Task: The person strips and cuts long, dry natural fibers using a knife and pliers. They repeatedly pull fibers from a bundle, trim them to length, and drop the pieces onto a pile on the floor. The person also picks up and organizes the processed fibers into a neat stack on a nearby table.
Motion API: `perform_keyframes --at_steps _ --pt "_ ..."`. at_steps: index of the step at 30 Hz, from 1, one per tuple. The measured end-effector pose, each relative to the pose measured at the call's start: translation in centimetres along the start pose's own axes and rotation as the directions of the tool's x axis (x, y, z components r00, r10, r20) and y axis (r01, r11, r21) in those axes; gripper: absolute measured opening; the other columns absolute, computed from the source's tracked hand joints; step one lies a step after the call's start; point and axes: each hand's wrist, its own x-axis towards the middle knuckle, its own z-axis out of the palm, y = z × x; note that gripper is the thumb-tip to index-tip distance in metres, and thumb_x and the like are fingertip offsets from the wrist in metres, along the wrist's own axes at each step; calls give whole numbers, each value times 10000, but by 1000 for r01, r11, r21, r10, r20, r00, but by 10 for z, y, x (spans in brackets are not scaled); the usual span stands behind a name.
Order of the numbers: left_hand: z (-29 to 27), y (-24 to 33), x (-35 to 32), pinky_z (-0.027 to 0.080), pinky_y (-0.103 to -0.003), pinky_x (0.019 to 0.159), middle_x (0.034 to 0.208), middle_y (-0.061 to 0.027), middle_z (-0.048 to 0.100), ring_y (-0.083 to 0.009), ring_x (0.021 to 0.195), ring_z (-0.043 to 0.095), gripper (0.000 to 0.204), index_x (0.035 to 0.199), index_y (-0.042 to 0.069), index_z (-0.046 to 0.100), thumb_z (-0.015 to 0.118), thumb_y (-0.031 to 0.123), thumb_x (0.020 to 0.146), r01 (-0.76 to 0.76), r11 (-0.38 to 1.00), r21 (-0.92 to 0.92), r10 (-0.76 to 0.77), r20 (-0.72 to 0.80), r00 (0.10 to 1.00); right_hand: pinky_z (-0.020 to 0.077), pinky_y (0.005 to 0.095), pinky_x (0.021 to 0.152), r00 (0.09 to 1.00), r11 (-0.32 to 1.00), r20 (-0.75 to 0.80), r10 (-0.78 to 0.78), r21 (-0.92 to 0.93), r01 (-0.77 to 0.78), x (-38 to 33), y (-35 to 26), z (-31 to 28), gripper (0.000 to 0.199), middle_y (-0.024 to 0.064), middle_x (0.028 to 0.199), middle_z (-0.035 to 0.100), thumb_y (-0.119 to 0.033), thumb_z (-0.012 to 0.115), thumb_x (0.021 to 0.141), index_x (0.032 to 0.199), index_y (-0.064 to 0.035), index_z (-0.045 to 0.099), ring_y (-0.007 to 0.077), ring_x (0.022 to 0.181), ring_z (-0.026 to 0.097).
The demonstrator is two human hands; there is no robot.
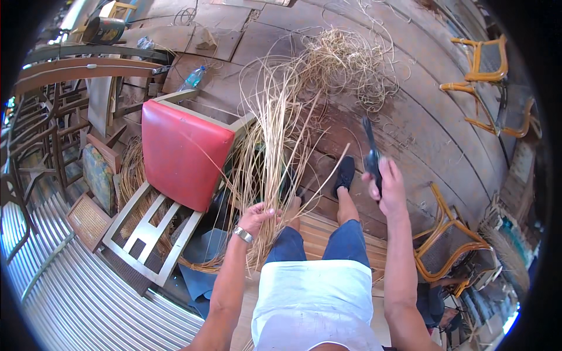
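My left hand [256,219] is closed around a thick bundle of pale rattan strips [274,140]. The strips fan out loosely above the fist, and their lower ends hang below it beside my thigh. In my right hand [387,187], raised to the right and apart from the bundle, is a dark tool with a long narrow blade [371,144]. Motion blurs it, so its exact kind is unclear. Just left of the bundle stands a chair with a red padded seat [184,149] and a pale wooden frame.
A tangled heap of rattan offcuts [345,64] covers the floor ahead. To the right are cane-framed chairs [451,240]. A plastic bottle [195,76] lies behind the red seat. Corrugated metal sheeting [88,298] fills the lower left, near a woven cane panel [89,222].
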Motion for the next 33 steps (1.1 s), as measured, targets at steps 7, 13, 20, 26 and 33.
perform_keyframes --at_steps 7,13,20,26,33 --pt "13 -14 -3 563 -338 735 997 -132 688 -192 823 672 259 1085 8 610 688 92 853 -52 998 22 52 13 999 286 190 340 967 975 252 -24 218 -33 37 14 98 289 149 864 671 -345 464 997 1038 -70 542 55 399 411" --pt "10 -34 -8 556 -319 744 987 -117 689 -202 863 679 290 1112 13 620 696 110 849 -2 1000 0 2 44 999 323 226 355 963 960 6 269 -83 -267 75 101 118 296 118 888 628 -354 434 1004 953 -66 481 91 430 442" --pt "20 -33 -21 533 -273 687 922 -65 689 -157 812 675 255 1071 24 640 692 163 864 64 997 53 -65 12 998 325 231 352 951 952 104 291 72 -299 58 126 114 287 56 773 555 -358 435 1000 929 -82 462 94 429 453" --pt "30 -43 -24 528 -271 732 942 -69 688 -152 825 662 272 1074 16 644 711 145 844 -21 996 92 17 46 999 321 214 372 953 946 159 259 156 -284 57 129 104 292 66 778 573 -382 451 995 995 -92 485 81 451 451" --pt "42 -63 -29 500 -238 720 907 -33 675 -84 795 611 310 1065 19 649 759 146 803 -88 984 156 84 28 996 316 201 359 960 952 134 247 149 -266 42 127 83 308 66 732 569 -393 450 995 928 -94 480 71 436 449"
